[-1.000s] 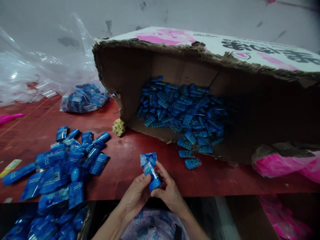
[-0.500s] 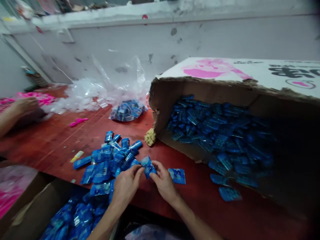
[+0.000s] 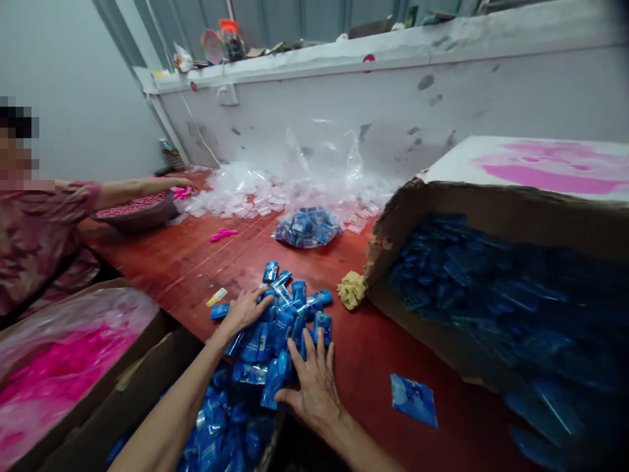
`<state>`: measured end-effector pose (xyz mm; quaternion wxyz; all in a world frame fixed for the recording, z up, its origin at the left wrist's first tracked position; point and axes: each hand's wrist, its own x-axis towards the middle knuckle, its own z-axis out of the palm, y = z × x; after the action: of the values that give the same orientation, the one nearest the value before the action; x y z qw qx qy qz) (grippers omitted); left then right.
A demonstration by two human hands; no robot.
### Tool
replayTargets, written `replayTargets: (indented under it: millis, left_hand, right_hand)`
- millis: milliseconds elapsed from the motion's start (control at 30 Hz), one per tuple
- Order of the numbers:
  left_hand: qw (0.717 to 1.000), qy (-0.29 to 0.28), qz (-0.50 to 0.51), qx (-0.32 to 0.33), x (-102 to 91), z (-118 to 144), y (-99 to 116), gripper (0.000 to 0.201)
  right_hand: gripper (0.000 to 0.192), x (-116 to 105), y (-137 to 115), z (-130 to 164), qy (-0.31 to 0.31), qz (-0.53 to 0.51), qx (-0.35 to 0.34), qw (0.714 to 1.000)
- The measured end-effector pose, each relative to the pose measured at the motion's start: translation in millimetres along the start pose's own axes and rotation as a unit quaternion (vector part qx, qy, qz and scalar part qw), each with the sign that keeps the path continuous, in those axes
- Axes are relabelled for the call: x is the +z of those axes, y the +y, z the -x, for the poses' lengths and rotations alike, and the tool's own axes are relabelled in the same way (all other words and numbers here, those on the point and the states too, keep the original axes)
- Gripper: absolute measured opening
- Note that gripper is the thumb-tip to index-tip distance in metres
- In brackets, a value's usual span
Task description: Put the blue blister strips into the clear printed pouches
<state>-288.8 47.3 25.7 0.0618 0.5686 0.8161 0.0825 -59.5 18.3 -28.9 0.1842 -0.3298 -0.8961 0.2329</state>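
Observation:
A loose pile of small blue packets (image 3: 282, 328) lies on the red table near its front edge. My left hand (image 3: 244, 308) rests over the pile's left side, fingers stretched out and touching packets. At the pile's right front, my right hand (image 3: 314, 387) is spread open, its fingertips against the packets and its thumb by the lowest one. Neither hand grips anything that I can see. Below the edge, an open carton holds many more blue packets (image 3: 221, 426). One flat blue packet (image 3: 413, 400) lies alone to the right.
A torn-edged carton (image 3: 491, 203) on its side spills blue items at right. Yellow crumpled stuff (image 3: 352, 290) sits beside it. Behind are a clear bag of blue packets (image 3: 308, 227) and clear wrappers (image 3: 236, 190). A co-worker (image 3: 44, 229) reaches over a basin (image 3: 142, 213) at left.
The packet between my fingers has been let go. Both hands have opened and moved onto the pile. The view has swung left, bringing the co-worker and the pink-filled carton further into sight.

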Motion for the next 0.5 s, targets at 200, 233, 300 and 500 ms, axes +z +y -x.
replayTargets:
  millis: [200,233,300,500]
  left_hand:
    - [0.998,-0.031,0.051,0.005,-5.3,32.2,-23.1,0.046]
    - [0.998,-0.037,0.059,0.006,-6.8,41.8,-28.2,0.046]
    - [0.996,-0.037,0.081,-0.009,-8.5,65.6,-41.8,0.046]
    - [0.971,-0.060,0.154,-0.172,-15.6,151.7,-96.0,0.043]
  right_hand:
    - [0.101,7.8,-31.5,-8.0,-0.067,-0.026,-0.034,0.997]
    - [0.100,10.1,-37.9,-6.0,-0.080,-0.034,-0.046,0.995]
    - [0.096,15.8,-50.5,-0.3,-0.101,-0.048,-0.076,0.991]
    - [0.076,20.0,-79.3,7.9,-0.180,-0.108,-0.263,0.942]
